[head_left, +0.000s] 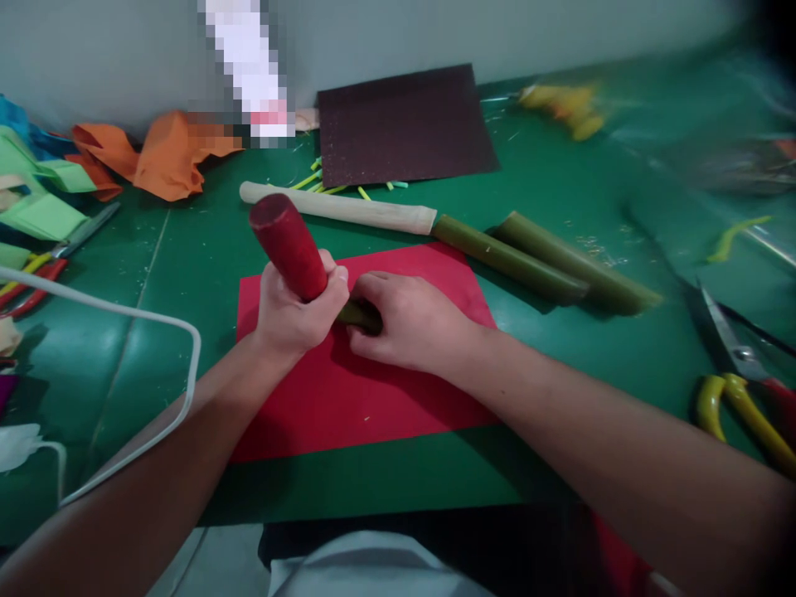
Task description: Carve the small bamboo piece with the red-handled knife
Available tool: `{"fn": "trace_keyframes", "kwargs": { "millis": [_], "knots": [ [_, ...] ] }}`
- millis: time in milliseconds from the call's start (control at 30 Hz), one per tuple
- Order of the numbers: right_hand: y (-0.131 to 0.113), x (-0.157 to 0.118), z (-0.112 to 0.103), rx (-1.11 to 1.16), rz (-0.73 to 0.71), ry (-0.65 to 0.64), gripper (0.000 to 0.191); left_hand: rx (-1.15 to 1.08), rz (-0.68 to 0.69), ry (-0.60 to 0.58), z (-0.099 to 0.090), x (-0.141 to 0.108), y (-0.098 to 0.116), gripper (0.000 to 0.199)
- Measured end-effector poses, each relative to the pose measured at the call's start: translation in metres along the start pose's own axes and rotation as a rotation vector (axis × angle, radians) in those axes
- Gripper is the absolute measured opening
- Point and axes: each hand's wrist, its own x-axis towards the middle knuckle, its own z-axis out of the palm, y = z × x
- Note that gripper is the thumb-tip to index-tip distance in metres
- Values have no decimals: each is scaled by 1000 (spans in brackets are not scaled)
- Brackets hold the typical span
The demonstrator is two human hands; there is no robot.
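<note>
My left hand [295,307] is closed around a red cylinder [289,245] that leans up toward the camera, its flat round end at the top. Between my hands shows part of a short olive-green piece [362,316], which looks like bamboo. My right hand [414,319] has thumb and fingers curled around that piece; its far end is hidden by the hand. Both hands are over a red sheet of paper [385,406] on the green table. Behind them lie a pale peeled stick [348,207] and two green bamboo tubes [510,259] with slanted ends.
A dark brown sheet [404,124] lies at the back over thin yellow-green strips. Crumpled orange paper [167,157] and scissors [43,274] are on the left, with a white cable [155,317] crossing near my left forearm. Yellow-handled shears [740,390] lie at the right.
</note>
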Motion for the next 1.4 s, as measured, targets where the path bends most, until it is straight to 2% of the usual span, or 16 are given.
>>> {"fn": "trace_keyframes", "kwargs": {
  "millis": [167,333,533,767,1133,1400],
  "knots": [
    [0,0,0,-20,12,13,18,-8,-2,66,1,0,0,28],
    [0,1,-1,2,-5,-2,18,-16,-9,-22,-1,0,1,30],
    [0,0,-1,5,7,16,14,9,7,70,2,0,0,27],
    [-1,0,0,19,-2,-14,15,-2,-40,-39,-2,0,-1,31],
    [3,1,0,29,-14,22,14,87,19,83,4,-1,-2,25],
    [1,1,1,37,-7,23,15,-22,2,19,2,1,-2,29]
  ]
}}
